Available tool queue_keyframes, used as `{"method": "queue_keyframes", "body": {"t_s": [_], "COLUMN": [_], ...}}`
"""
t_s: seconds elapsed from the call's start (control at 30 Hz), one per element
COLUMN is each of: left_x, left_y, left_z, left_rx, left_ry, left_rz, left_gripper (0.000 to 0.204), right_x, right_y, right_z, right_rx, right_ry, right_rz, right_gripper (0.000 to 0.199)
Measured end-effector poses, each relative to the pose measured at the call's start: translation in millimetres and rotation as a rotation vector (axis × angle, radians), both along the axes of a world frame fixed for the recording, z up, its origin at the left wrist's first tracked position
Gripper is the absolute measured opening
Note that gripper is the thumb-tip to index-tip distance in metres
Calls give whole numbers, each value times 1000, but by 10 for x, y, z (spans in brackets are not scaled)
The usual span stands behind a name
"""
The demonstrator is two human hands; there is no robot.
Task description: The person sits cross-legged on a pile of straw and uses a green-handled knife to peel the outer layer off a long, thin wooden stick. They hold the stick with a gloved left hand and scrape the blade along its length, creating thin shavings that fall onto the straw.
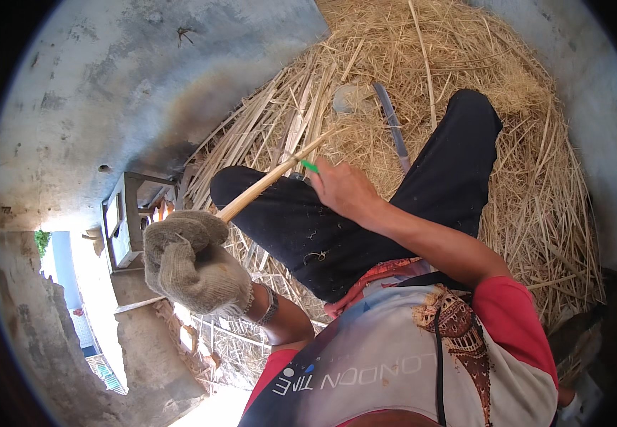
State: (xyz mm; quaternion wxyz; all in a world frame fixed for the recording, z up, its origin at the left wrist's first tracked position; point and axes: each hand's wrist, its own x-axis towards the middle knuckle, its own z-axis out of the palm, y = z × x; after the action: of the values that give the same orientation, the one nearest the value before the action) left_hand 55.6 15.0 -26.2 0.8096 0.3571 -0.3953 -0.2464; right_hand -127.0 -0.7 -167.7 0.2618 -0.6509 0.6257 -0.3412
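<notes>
The glove (193, 269) looks rough-knit, the stick (257, 191) wooden.

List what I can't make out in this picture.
In the head view:
Fingers of the left hand: hidden by the grey-brown knitted glove.
Lower end of the pale wooden strip: hidden by that glove.
Small green-handled tool: partly covered by the bare right hand.
Contents of the grey boxy frame: too small, shadowed.

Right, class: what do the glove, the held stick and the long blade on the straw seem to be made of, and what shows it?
Glove: probably knitted yarn, matt and brownish; its edge looks frayed.
Stick: likely wood or bamboo, pale and bare, with a splintery tip.
Long blade: apparently metal, given its smooth grey, slightly bluish surface.
</notes>
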Motion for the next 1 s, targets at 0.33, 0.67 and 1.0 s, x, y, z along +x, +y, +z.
{"method": "queue_keyframes", "body": {"t_s": [0.33, 0.67, 1.0], "left_x": [2, -60, -566], "left_y": [14, 7, -69], "left_z": [42, 117, 534], "left_rx": [20, -22, 257], "left_ry": [-228, -614, -523], "left_rz": [40, 230, 341], "left_gripper": [37, 35, 36], "right_x": [-247, -406, -823], "right_y": [41, -319, -665], "right_z": [0, -575, -1759], "right_rx": [82, 214, 456], "right_ry": [-99, -6, 176], "right_rz": [-93, -186, -283], "right_gripper": [32, 37, 26]}}
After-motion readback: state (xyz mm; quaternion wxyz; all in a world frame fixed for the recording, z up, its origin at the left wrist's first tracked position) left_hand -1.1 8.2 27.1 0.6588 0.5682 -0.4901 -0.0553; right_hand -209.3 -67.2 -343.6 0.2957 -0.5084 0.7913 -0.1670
